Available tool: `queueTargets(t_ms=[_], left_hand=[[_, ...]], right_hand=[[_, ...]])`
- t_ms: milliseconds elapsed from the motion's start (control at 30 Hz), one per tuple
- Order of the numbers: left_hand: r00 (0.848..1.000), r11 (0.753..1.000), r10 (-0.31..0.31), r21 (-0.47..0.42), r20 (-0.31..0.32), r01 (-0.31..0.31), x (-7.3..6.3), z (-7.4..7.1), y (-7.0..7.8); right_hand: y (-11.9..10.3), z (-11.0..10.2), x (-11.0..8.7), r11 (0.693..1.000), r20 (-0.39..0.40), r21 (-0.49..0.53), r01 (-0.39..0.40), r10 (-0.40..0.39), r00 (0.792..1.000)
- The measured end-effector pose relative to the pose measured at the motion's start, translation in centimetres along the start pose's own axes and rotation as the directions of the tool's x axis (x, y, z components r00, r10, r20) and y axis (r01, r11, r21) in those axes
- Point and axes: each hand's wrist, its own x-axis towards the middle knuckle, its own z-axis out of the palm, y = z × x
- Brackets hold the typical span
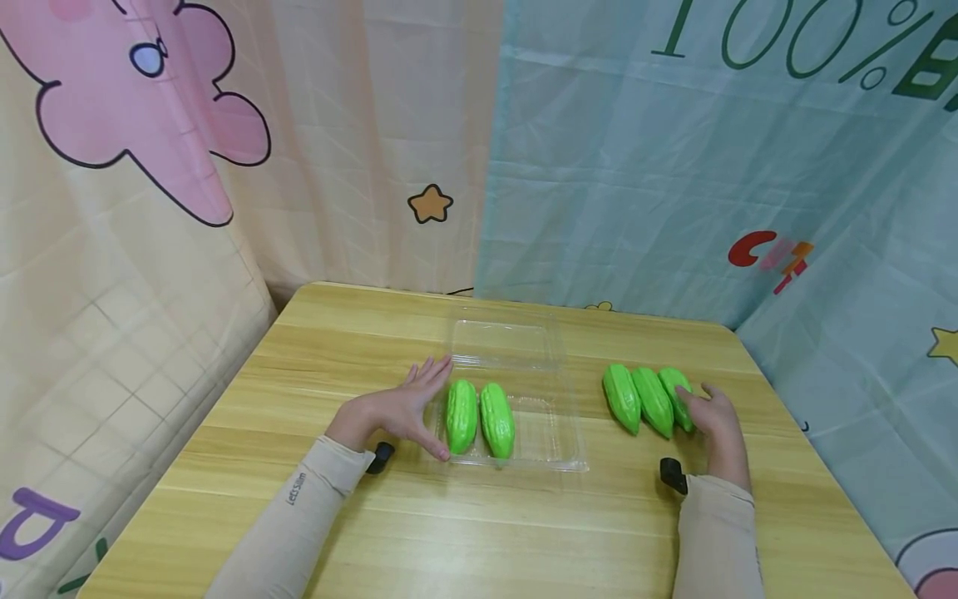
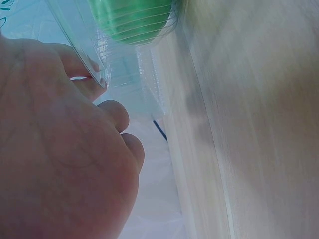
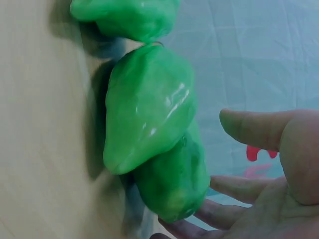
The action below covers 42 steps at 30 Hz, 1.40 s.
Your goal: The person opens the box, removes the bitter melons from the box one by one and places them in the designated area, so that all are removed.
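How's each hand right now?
Left hand: open, touching the clear plastic container.
Right hand: open at the rightmost green ridged fruit, not gripping it.

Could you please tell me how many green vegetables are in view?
5: two green vegetables in the clear container, and three green vegetables side by side on the table by the right hand. None looks hidden.

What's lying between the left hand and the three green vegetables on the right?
The head view shows an open clear container there, with two more green vegetables in its left part, then a bare stretch of wooden tabletop.
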Motion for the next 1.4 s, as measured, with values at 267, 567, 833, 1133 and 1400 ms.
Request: queueTargets(t_ms=[267,567,833,1133,1400], left_hand=[[1.0,1.0,-0.004,-0.001,0.005,0.004,0.0,0.0,0.1],[1.0,1.0,0.001,0.015,0.002,-0.001,0.1,0.1,-0.2],[1.0,1.0,0.006,0.017,0.002,-0.006,0.1,0.1,-0.2],[1.0,1.0,-0.005,0.011,0.005,0.005,0.1,0.0,0.0],[1.0,1.0,0.005,0.015,0.003,-0.005,0.0,0.0,0.0]], right_hand=[[-1.5,-0.2,-1.1,0.999,-0.104,-0.001,0.051,-0.051,0.993],[-4.5,0.5,-3.6,0.985,-0.199,-0.048,0.167,-0.173,0.964],[-7.4,2.0,-5.9,0.954,-0.181,-0.07,0.291,-0.299,0.937],[-9.3,3.8,-7.7,0.923,-0.065,-0.029,0.383,-0.384,0.921],[-10.3,5.3,-8.8,0.896,0.048,0.007,0.443,-0.443,0.895]])
